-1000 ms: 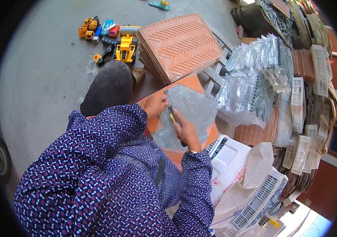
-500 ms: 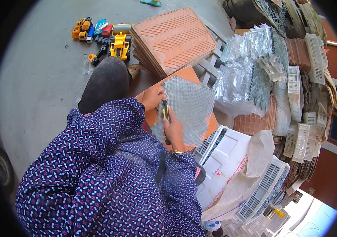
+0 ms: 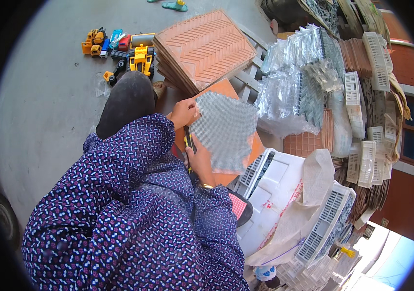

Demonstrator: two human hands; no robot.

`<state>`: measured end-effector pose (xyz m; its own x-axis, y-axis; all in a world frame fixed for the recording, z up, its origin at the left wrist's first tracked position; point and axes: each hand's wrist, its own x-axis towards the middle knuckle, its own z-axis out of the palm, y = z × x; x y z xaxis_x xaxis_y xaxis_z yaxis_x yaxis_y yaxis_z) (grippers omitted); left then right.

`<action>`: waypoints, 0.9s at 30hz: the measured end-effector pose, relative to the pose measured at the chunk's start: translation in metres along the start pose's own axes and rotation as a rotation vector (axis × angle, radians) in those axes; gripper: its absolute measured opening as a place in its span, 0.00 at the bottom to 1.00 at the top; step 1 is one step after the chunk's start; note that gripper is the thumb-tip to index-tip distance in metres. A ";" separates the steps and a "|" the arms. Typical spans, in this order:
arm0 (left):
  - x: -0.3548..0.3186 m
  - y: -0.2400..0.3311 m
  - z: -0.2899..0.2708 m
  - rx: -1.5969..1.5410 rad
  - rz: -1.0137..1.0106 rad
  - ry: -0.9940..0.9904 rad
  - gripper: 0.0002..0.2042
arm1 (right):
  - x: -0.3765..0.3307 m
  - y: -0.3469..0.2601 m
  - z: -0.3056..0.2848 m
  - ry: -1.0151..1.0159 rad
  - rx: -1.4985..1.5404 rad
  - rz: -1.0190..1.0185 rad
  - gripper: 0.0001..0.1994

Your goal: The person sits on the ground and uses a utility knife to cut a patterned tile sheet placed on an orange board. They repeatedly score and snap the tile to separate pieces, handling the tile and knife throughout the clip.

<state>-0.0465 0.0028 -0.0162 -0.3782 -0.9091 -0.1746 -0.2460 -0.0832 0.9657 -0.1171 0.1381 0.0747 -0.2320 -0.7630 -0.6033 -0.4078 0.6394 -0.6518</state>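
A grey fine-meshed sheet (image 3: 226, 131) lies on an orange board (image 3: 224, 87) in front of me. My left hand (image 3: 184, 112) is closed at the sheet's upper left edge, its fingertips pressed on the rim. My right hand (image 3: 199, 160) is wrapped round a black and yellow utility knife (image 3: 187, 140), which points away from me along the sheet's left edge. The blade tip is too small to make out. My dark-clad knee (image 3: 127, 102) is to the left of the board.
Beyond the board stands a stack of ribbed terracotta tiles (image 3: 204, 51). Toy trucks (image 3: 141, 60) sit left of it on the grey floor. Plastic-wrapped bundles (image 3: 289, 87), a white crate (image 3: 275, 184) and a slatted crate (image 3: 326, 223) crowd the right side.
The whole view has shifted a little. My right hand and the knife have moved left, from over the mesh to its left edge. Mesh that showed left of the knife is no longer seen.
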 end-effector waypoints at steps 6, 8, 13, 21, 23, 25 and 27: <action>-0.021 -0.014 -0.002 0.124 0.082 0.008 0.06 | -0.015 0.034 -0.027 0.299 0.527 0.006 0.27; -0.040 -0.010 -0.004 0.167 -0.168 -0.125 0.05 | -0.018 0.044 -0.047 0.357 0.519 0.016 0.28; -0.073 0.013 0.008 0.336 -0.058 -0.159 0.04 | 0.011 0.128 -0.084 0.911 -0.335 -0.212 0.25; -0.062 0.000 0.018 0.238 -0.334 0.045 0.04 | 0.029 0.136 -0.099 0.810 -0.356 0.157 0.14; -0.044 -0.008 0.027 0.340 -0.290 0.094 0.02 | 0.019 0.137 -0.094 0.803 -0.338 0.241 0.14; -0.030 -0.006 0.022 0.399 -0.248 0.062 0.04 | 0.007 0.142 -0.084 0.768 -0.317 0.308 0.13; -0.007 0.003 0.017 0.429 -0.153 0.023 0.05 | -0.007 0.142 -0.079 0.753 -0.283 0.349 0.13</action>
<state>-0.0603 0.0157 -0.0158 -0.2897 -0.9089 -0.2999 -0.6466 -0.0452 0.7615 -0.2432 0.2269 0.0229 -0.8650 -0.4519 -0.2180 -0.3854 0.8767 -0.2879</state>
